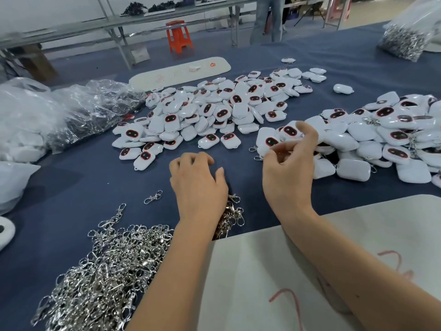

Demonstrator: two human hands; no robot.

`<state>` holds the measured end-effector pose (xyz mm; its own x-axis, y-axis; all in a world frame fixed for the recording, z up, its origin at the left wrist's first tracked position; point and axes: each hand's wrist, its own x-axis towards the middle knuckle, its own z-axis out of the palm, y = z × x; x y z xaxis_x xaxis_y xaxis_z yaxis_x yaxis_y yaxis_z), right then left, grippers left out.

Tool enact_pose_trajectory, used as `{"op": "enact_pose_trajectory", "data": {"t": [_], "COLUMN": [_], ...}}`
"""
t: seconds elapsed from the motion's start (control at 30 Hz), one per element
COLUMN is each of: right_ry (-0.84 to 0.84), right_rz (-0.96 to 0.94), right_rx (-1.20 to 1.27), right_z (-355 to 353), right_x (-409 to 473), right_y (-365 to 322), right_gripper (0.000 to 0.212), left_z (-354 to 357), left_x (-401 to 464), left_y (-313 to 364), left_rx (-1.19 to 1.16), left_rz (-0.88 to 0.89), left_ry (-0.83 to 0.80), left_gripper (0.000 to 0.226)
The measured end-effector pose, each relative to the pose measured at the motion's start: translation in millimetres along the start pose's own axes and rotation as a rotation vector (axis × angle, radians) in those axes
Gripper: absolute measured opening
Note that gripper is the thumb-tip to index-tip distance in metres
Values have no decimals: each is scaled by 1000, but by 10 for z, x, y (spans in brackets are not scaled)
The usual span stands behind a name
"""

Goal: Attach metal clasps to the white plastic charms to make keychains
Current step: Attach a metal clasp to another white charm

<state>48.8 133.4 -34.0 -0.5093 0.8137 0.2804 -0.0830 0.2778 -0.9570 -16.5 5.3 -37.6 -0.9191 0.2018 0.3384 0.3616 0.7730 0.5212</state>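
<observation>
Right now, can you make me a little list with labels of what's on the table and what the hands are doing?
table: blue cloth
middle pile: charms without clasps
right pile: charms with clasps
near pile: loose clasps
far right: bag of clasps
left hand: fingers curled, over the cloth, holds nothing seen
right hand: raised by the right pile, fingers loosely bent; whether it pinches anything is unclear

Only illegible red scrawls mark the white board (334,259); no readable text.
</observation>
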Motion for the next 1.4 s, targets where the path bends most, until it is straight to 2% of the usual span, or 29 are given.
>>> {"op": "enact_pose_trajectory", "data": {"t": [0.1, 0.17, 0.2, 0.27, 0.37, 0.47, 0.53, 0.63, 0.73, 0.8, 0.93, 1.03, 1.07, 1.13, 1.2, 1.3, 1.4], "right_ry": [-164, -308, -369, -489, -724, -811, -772, -715, -647, -627, -618, -561, -586, -645, -576, -467, -506], "right_rz": [-99, -200, -263, -380, -433, -440, -445, -386, -392, -432, -451, -613, -660, -690, -547, -442, -367], "right_rx": [-58, -215, -324, -570, -933, -1061, -1051, -1013, -988, -944, -870, -907, -931, -967, -834, -553, -279], "right_z": [181, 313, 371, 472, 592, 701, 739, 709, 591, 501, 345, 241, 213, 182, 166, 125, 121], "right_x": [-42, -7, 35, 156, 308, 364, 359, 263, 129, 95, 99, 42, 34, 64, 119, 124, 11], "right_y": [-63, -73, -67, -38, -7, 7, -18, -38, 20, 63, 70, 61, 54, 55, 50, 42, -43], "right_gripper": [39, 26, 26, 39, 73, 84, 81, 77, 52, 36, 23, 10, 8, 18, 22, 16, 16], "left_z": [-14, -36, -54, -113, -226, -308, -345, -383, -403, -394, -352, -325, -319, -298, -273, -251, -261], "left_x": [22, 50, 68, 110, 183, 227, 227, 219, 224, 216, 227, 245, 242, 226, 200, 167, 162], "left_y": [-18, -44, -62, -103, -188, -256, -260, -238, -239, -249, -279, -286, -279, -260, -230, -155, -85], "left_rx": [-13, -44, -63, -100, -203, -224, -208, -126, -126, -126, -176, -334, -392, -474, -522, -700, -896], "left_rz": [-31, -30, -15, 12, -34, 18, 94, 146, 157, 150, 109, 46, 25, -9, -36, -139, -258], "left_ry": [-32, -78, -106, -161, -262, -436, -540, -635, -641, -624, -524, -409, -379, -351, -348, -342, -352], "left_gripper": [21, 17, 14, 11, 20, 17, 10, 20, 20, 21, 20, 15, 14, 11, 11, 10, 6]}}
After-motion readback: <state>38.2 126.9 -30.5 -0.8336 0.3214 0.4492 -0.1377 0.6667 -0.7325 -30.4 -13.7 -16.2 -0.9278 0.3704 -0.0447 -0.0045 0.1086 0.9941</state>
